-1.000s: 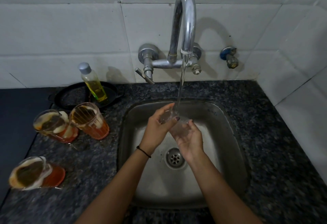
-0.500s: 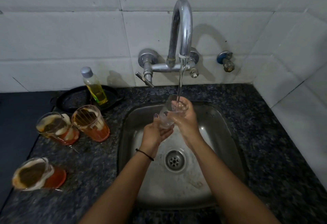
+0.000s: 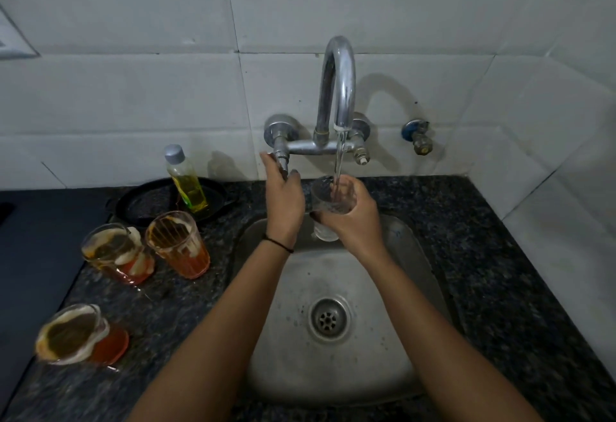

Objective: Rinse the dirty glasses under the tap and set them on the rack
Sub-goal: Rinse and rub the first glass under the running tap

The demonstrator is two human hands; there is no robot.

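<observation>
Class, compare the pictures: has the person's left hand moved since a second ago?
Yes. The left hand has left the glass and risen to the tap's lever.

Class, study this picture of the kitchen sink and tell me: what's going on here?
A person is rinsing a clear glass over the sink. The right hand holds it upright under the stream running from the tap, while the left hand grips the tap lever. Three dirty glasses wait on the counter to the left, not yet rinsed. No rack is in view.
</observation>
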